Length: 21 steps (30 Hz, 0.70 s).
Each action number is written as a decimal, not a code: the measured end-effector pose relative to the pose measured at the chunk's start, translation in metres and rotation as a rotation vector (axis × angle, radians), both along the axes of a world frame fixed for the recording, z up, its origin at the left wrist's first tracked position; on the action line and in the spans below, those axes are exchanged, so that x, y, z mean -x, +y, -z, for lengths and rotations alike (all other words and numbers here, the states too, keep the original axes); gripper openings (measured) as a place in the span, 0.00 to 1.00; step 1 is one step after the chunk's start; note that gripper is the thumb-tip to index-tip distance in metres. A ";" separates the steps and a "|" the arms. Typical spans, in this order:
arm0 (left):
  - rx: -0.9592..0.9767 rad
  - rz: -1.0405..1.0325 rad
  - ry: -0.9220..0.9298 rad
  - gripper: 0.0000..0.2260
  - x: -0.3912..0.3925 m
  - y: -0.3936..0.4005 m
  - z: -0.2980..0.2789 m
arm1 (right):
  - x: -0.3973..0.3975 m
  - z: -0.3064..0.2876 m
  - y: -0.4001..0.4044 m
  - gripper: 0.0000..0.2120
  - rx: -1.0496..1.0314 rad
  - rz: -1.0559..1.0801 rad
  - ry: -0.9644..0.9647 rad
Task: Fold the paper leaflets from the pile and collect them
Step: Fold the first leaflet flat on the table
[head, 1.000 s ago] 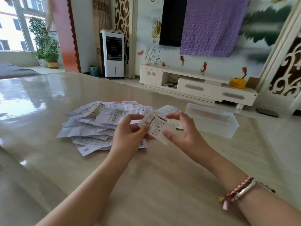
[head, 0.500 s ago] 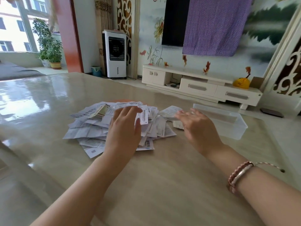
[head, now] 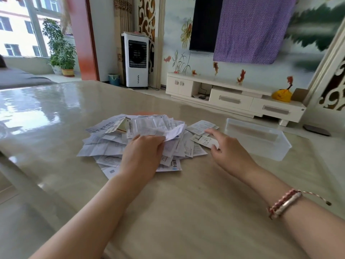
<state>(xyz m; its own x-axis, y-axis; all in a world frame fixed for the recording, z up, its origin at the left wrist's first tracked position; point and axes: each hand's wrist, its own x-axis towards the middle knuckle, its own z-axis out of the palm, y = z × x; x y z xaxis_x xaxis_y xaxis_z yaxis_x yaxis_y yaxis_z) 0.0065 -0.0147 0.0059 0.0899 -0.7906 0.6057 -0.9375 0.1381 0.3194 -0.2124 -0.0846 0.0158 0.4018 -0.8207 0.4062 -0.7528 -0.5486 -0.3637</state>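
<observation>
A loose pile of white printed paper leaflets (head: 104, 144) lies on the glossy beige table (head: 186, 212). My left hand (head: 143, 156) rests on the pile's near side, and its fingers pinch one creased leaflet (head: 174, 131) that curls up off the pile. Two folded leaflets (head: 203, 139) lie just right of the pile. My right hand (head: 229, 152) hangs over them with relaxed fingers, its thumb touching the near leaflet's edge.
A clear plastic box (head: 272, 154) stands on the table right of the folded leaflets, close to my right hand. The table's far edge runs just behind the pile and the box. A white TV cabinet (head: 231, 99) stands against the far wall.
The small folded leaflet that both hands held has been set down right of the pile. My left hand moved onto the pile and pinched up another leaflet.
</observation>
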 end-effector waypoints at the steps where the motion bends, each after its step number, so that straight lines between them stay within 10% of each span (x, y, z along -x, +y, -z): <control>1: 0.015 0.080 0.082 0.10 0.004 -0.001 0.002 | 0.001 -0.002 0.007 0.25 -0.027 -0.047 -0.066; 9: -0.373 0.713 0.465 0.09 0.046 0.007 0.014 | 0.040 -0.005 0.042 0.19 -0.303 -0.139 -0.460; 15: -0.409 0.634 0.439 0.14 0.055 0.004 0.017 | 0.058 0.002 0.044 0.02 -0.477 -0.129 -0.554; 18: -0.438 0.567 0.646 0.14 0.058 0.003 0.015 | 0.053 0.003 0.042 0.03 -0.498 -0.133 -0.647; 21: -0.324 0.352 0.444 0.14 0.058 0.005 0.015 | 0.047 0.011 0.038 0.07 -0.433 -0.089 -0.563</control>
<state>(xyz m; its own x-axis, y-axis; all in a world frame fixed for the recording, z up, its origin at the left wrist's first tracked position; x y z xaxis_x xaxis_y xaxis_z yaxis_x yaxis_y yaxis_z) -0.0513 -0.0093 -0.0092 -0.0208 -0.9549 0.2961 -0.6232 0.2440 0.7430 -0.2598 -0.0466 0.0044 0.2997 -0.9289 0.2173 -0.3457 -0.3181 -0.8828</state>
